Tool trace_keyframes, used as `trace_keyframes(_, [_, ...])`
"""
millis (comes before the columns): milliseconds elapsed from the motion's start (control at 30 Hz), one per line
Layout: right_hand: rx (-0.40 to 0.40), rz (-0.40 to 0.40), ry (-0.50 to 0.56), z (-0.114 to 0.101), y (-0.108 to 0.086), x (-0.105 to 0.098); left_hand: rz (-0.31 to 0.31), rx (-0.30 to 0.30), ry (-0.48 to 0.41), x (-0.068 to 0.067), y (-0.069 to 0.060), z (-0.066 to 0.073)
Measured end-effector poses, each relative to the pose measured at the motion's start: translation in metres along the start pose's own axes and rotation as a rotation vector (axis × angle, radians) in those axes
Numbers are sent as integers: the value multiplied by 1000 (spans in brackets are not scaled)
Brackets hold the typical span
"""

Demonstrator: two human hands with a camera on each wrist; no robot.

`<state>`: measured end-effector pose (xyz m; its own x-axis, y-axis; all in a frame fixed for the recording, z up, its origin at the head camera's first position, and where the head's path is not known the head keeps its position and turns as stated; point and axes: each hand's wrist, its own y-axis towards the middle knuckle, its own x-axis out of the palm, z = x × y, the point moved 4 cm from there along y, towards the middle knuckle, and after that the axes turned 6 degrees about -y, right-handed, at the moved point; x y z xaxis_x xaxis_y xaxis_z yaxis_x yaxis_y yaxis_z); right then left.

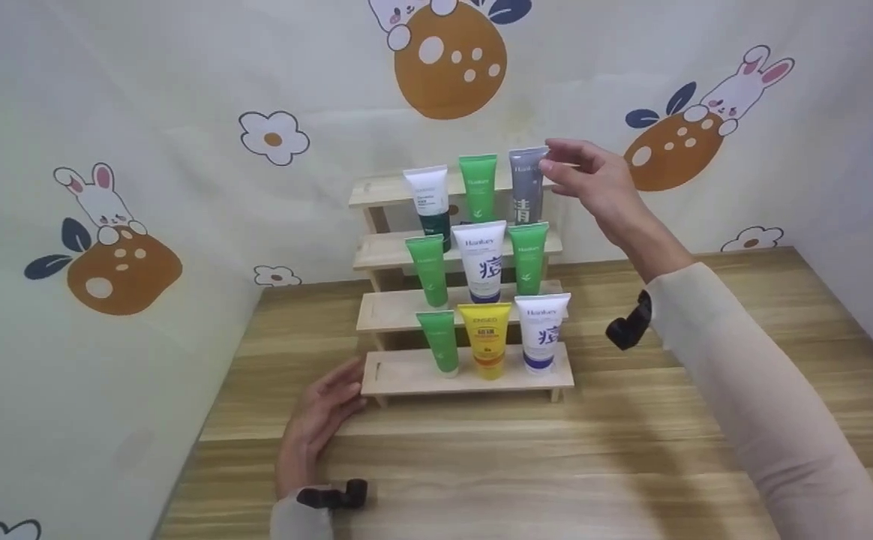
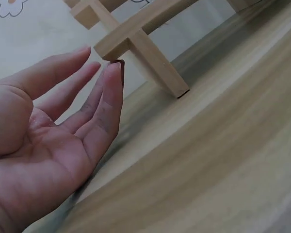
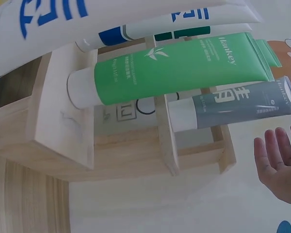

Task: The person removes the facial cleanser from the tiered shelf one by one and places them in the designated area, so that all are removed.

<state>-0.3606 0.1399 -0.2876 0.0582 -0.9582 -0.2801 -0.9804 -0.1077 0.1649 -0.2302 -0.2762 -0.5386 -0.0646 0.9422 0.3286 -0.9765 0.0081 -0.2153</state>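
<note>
My right hand (image 1: 586, 180) is beside the upper end of a grey tube (image 1: 526, 184) at the back right of a stepped wooden display rack (image 1: 399, 375). In the right wrist view its fingers (image 3: 274, 155) are spread loosely, a small gap from that grey tube. A green tube (image 3: 174, 70) stands in front of it there. My left hand (image 1: 324, 420) is by the left end of the lowest step, palm turned to the rack. Its loosely bent fingertips (image 2: 114, 73) come up against the wooden step's underside corner; whether they touch cannot be told.
Upright tubes stand in rows on the rack, among them a yellow tube (image 1: 487, 337), a white tube with blue lettering (image 1: 543, 330) and a white-and-dark-green tube (image 1: 427, 196). The rack stands on a wood-grain table (image 1: 481, 465) against a patterned cloth backdrop (image 1: 316, 67).
</note>
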Motion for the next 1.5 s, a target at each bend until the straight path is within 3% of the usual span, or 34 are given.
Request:
trace_keyframes(233, [7,-11,-27,-6,5,6,-40,15,-8,1,0,-3])
trace_keyframes(533, [20,1,-46,-4,11,12,-44,6,17,1,-4,-2])
trace_keyframes(767, [39,26,-29,-3,12,9,-60,4,-22,3,-3,-2])
trace_keyframes(1067, [56,-16,-81,0,11,8,-70,67,-1,4,0,-3])
trace_keyframes(1500, [46,110,-43,-1,10,-5,-104,68,-21,4,-1,-5])
